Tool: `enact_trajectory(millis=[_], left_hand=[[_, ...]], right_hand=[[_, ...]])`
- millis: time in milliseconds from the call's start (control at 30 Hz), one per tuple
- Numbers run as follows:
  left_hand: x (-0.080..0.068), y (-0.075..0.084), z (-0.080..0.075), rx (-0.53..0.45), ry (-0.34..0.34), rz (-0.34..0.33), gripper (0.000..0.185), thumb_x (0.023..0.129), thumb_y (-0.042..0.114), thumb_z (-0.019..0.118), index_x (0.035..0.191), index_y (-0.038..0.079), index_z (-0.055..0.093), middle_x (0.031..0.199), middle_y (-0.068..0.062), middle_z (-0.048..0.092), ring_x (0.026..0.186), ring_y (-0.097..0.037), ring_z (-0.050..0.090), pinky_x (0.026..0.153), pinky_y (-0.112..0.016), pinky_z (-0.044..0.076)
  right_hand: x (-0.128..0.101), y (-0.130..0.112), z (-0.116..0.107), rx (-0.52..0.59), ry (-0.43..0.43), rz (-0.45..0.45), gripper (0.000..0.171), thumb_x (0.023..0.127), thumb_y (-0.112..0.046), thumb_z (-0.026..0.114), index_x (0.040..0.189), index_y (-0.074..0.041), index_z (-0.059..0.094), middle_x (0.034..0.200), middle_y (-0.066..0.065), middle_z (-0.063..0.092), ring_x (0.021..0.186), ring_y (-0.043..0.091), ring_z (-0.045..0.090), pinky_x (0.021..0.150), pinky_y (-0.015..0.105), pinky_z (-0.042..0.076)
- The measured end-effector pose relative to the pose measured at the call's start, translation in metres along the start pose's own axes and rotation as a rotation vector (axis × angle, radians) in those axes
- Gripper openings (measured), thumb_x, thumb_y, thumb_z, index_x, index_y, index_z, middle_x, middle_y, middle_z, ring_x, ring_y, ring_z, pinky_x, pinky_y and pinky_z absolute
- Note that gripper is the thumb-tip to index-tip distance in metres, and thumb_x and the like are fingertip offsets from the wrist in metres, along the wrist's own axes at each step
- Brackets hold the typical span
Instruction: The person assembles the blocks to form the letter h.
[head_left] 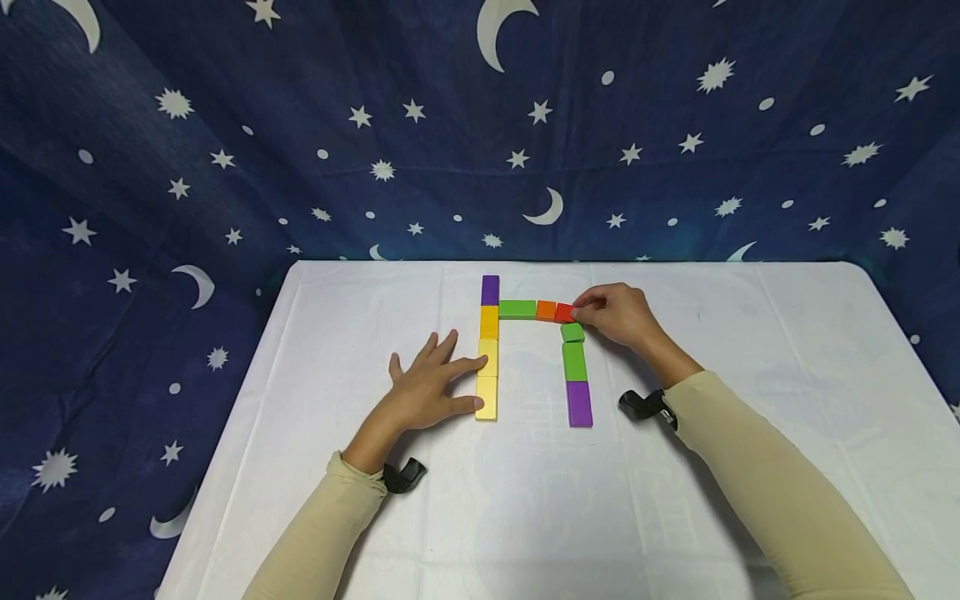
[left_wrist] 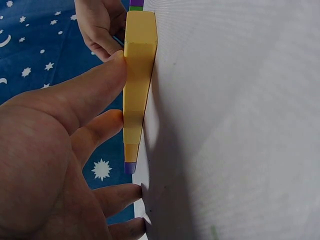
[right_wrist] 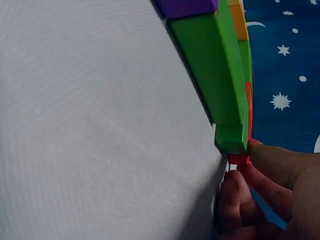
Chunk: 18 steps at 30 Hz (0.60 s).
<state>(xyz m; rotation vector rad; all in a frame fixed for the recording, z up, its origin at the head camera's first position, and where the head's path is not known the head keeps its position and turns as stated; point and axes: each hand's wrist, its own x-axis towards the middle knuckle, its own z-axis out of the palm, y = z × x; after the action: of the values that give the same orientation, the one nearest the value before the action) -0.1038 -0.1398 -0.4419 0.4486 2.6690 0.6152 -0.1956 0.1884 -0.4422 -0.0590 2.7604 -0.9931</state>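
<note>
With fingers spread, my left hand (head_left: 422,390) touches the column of pale yellow blocks (head_left: 487,398); thumb and index fingertip rest on its upper faces. An orange-yellow block (head_left: 489,321) and a purple block (head_left: 491,290) continue that column away from me. My right hand (head_left: 617,315) pinches the right end of a red block (head_left: 565,312), partly hidden by its fingertips. Left of it, an orange block (head_left: 546,311) and a long green block (head_left: 517,310) complete the crosswise row. Below the red block lie a small green block (head_left: 572,332), a longer green block (right_wrist: 207,65) and a purple block (head_left: 580,404).
A white cloth covers the table (head_left: 675,517). Behind it and along the left hangs a dark blue curtain (head_left: 442,75) printed with moons and stars. Black wrist straps (head_left: 405,476) stick out near both cuffs.
</note>
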Motion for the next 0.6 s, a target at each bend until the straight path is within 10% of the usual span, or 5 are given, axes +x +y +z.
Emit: enact_trajectory(millis=[600], left_hand=[[0.0008, 0.0008, -0.0002, 0.006, -0.003, -0.005, 0.064, 0.087, 0.056, 0.073, 0.147, 0.042, 0.054, 0.173, -0.007, 0.016, 0.16, -0.038, 0.007, 0.109, -0.085, -0.006]], right_hand=[[-0.0021, -0.0008, -0.0033, 0.002, 0.011, 0.021, 0.025, 0.092, -0.029, 0.073, 0.106, -0.008, 0.075, 0.088, 0.009, 0.07, 0.09, 0.026, 0.057, 0.079, 0.036, 0.041]])
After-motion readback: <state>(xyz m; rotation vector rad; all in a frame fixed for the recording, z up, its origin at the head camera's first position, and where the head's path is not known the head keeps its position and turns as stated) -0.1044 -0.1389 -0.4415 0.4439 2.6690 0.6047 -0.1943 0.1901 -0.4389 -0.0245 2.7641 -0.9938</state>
